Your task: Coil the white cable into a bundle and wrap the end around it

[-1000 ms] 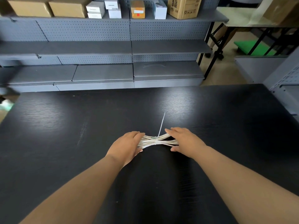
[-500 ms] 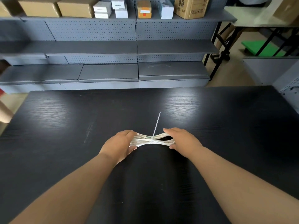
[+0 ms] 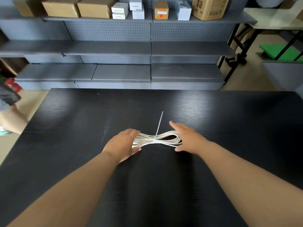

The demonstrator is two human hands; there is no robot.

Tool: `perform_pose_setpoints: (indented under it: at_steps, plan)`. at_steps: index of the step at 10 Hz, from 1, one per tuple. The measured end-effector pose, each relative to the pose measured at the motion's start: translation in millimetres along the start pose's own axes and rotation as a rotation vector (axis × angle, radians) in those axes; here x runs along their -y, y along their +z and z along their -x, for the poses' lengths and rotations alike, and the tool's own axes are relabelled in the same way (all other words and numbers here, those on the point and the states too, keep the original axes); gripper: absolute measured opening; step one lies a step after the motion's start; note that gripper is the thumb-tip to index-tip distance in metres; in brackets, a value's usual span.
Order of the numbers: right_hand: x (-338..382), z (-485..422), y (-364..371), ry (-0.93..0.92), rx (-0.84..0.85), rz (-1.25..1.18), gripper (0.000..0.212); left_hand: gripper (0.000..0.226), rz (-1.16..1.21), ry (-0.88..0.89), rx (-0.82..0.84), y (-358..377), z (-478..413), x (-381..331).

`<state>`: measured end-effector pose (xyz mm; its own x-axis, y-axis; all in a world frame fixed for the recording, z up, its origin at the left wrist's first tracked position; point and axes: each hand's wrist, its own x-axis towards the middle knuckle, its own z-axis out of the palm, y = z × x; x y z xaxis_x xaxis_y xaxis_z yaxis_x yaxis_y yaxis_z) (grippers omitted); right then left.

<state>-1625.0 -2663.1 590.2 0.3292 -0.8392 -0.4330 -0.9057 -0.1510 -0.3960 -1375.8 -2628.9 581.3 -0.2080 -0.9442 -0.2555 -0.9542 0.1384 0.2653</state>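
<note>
The white cable (image 3: 161, 139) lies coiled in a flat bundle on the black table (image 3: 82, 122), cinched at its middle by a white tie. The tie's thin tail (image 3: 159, 122) sticks up and away from me. My left hand (image 3: 122, 144) covers the bundle's left end, fingers over the loops and thumb below them. To the right of the bundle's right loops, my right hand (image 3: 188, 138) is spread with straight fingers, its thumb close to the strands and nothing in its grasp.
Grey pegboard shelving (image 3: 147, 48) stands beyond the table's far edge, with cardboard boxes (image 3: 96, 7) on its top shelf. Another person's arm (image 3: 11, 122) shows at the left edge. A folding table's black legs (image 3: 236, 51) and a green object (image 3: 278, 51) are at the right.
My right hand has let go of the bundle's right end and opened beside it, so the right loops now show. My left hand stays on the left end.
</note>
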Motion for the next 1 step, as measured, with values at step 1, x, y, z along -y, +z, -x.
perform_pose_setpoints:
  at_steps: [1]
  plan:
    - [-9.7,13.6,-39.5,0.061,-0.082,-0.084,0.096,0.056,-0.022,-0.019,-0.06,-20.7,0.3,2.6]
